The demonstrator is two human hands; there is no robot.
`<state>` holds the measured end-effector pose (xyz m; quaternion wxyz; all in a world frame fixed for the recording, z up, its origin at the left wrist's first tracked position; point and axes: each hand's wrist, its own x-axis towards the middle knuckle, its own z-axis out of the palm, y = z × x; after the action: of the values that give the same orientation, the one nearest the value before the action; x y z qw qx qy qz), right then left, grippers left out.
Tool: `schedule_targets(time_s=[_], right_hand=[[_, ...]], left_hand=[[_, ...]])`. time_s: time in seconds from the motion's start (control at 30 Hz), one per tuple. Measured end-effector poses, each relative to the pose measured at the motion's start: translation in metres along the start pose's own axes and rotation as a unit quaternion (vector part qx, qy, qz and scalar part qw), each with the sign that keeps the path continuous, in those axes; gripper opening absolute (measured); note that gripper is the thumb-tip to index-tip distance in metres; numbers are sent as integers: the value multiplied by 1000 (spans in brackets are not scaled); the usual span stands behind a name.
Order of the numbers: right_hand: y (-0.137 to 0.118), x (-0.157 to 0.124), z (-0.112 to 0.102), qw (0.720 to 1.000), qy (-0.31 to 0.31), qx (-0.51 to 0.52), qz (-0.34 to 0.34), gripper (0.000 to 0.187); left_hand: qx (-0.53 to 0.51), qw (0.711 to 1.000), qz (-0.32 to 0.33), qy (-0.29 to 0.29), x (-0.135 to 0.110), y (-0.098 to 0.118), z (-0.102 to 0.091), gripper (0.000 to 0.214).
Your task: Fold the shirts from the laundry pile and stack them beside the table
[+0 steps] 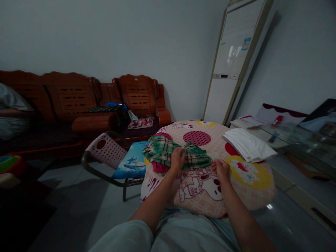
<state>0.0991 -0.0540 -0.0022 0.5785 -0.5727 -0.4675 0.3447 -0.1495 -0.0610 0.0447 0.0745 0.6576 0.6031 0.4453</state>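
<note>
A green plaid garment (160, 148) lies bunched across the round table, with magenta cloth (160, 168) showing under its left part. My left hand (178, 159) rests on the middle of the garment, fingers curled into the fabric. At the garment's right end is my right hand (222, 169), its fingers pinched together at the edge of the cloth. The fingertips of both hands are partly hidden. A patterned pink tablecloth (194, 206) with cartoon figures covers the table.
Folded white cloth (248, 144) lies at the table's right. A chair (107, 152) with a blue picture seat (132, 162) stands left. Wooden sofas (136, 94) line the wall, a person's arm (15, 112) at far left. A glass-topped cabinet (299, 140) stands right.
</note>
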Motion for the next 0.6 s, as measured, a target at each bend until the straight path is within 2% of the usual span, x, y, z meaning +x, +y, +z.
schedule_targets(time_s=[0.07, 0.13, 0.23, 0.3, 0.4, 0.47, 0.53, 0.6], right_hand=[[-3, -1, 0, 1000, -11, -18, -13, 34], [-6, -2, -1, 999, -16, -39, -17, 37], [-10, -3, 0, 995, -24, -91, -21, 43], [-12, -4, 2, 986, -41, -149, -62, 47], [-14, -7, 8, 946, -76, -281, -142, 50], [-15, -9, 13, 913, -95, -364, -160, 44], [-14, -11, 16, 890, -101, -416, -156, 33], [-12, -11, 17, 886, -98, -428, -149, 26]], left_hand=[[49, 998, -30, 41, 13, -14, -14, 35], [94, 993, -57, 46, 28, -26, -26, 41], [147, 985, -90, -9, 49, -39, -36, 45], [184, 976, -104, -59, 60, -42, -37, 47], [243, 954, -102, -140, 70, -43, -35, 48], [266, 944, -93, -174, 75, -40, -33, 47], [279, 939, -87, -182, 79, -38, -33, 44], [288, 937, -85, -179, 83, -35, -35, 43]])
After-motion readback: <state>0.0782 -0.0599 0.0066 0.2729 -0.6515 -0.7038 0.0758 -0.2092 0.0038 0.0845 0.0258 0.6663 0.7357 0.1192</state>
